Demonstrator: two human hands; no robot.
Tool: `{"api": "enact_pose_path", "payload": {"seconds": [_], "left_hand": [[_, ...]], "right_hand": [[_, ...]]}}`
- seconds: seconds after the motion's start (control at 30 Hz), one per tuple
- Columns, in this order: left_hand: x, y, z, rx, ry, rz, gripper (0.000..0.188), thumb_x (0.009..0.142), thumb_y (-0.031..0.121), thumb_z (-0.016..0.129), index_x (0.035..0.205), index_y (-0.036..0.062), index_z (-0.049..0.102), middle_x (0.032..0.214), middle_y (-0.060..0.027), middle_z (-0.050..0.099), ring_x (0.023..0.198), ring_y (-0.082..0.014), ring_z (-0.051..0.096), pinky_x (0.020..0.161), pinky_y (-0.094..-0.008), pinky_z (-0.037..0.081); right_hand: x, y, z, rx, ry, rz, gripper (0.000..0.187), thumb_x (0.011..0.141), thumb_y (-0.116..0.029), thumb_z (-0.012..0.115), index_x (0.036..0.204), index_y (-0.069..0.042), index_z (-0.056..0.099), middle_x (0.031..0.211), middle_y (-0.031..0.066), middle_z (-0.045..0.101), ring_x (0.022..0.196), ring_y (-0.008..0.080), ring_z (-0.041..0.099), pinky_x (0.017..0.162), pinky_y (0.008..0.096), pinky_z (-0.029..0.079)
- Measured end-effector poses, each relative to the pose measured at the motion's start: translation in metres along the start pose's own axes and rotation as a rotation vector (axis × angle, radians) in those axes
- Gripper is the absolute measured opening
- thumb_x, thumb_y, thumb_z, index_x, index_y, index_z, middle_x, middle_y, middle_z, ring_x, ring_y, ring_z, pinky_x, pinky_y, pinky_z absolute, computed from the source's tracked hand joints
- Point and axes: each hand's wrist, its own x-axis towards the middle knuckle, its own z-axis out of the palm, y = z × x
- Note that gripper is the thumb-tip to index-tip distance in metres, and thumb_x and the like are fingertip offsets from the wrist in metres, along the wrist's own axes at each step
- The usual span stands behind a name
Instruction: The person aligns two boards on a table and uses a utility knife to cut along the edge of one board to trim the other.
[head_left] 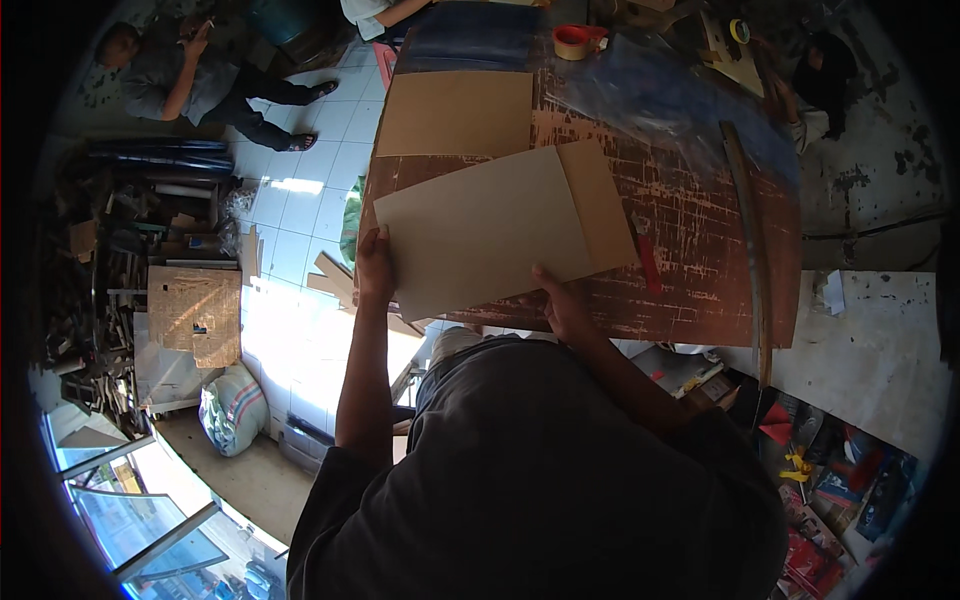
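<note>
My left hand point(375, 264) is closed around the left edge of a flat greyish-brown cardboard sheet point(480, 230). At its near edge, my right hand point(568, 308) grips the same sheet, thumb on top and fingers hidden beneath. The sheet is tilted over the near part of the worktable point(690, 210). A browner cardboard sheet point(603, 205) shows from under its right side; whether I hold that one too, I cannot tell. Farther off, another brown cardboard sheet point(455, 112) lies flat on the table.
On the scratched table are a tape roll point(572, 43), a red object point(648, 263), clear plastic film point(640, 85) and a long wooden strip point(745, 220). People stand at the upper left point(190, 75) and far edge point(380, 12). A stuffed sack point(233, 408) sits lower left.
</note>
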Motion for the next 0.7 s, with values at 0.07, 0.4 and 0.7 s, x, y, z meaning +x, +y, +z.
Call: {"api": "enact_pose_path", "payload": {"seconds": [0.07,0.4,0.7], "left_hand": [[0.005,-0.016,-0.017,0.038,-0.03,-0.015,0.039,0.104,0.032,0.043,0.112,-0.0018,0.061,0.091,-0.01,0.066,0.079,-0.0162,0.061,0.07,-0.0332,0.049],[-0.002,-0.061,-0.026,0.031,0.063,-0.057,0.025,0.1,0.019,0.048,0.101,-0.0002,0.064,0.076,-0.0055,0.06,0.066,-0.0113,0.052,0.06,-0.0287,0.043],[0.007,-0.056,-0.027,0.299,-0.016,-0.043,0.035,0.102,0.03,0.05,0.108,-0.0025,0.061,0.082,-0.0073,0.06,0.072,-0.0129,0.054,0.063,-0.0308,0.043]], "right_hand": [[-0.002,0.003,-0.024,0.027,0.076,0.036,0.042,0.095,-0.028,0.067,0.127,-0.008,0.049,0.117,0.0051,0.059,0.099,0.0174,0.064,0.074,0.0348,0.058],[0.02,-0.013,-0.123,-0.848,0.641,-0.723,0.018,0.095,-0.015,0.065,0.107,-0.003,0.062,0.1,0.0063,0.066,0.086,0.0138,0.064,0.076,0.0289,0.052],[0.075,-0.003,-0.056,-1.153,0.268,-0.582,0.019,0.088,-0.019,0.073,0.092,-0.002,0.064,0.081,0.011,0.067,0.076,0.0189,0.066,0.071,0.0327,0.051]]}}
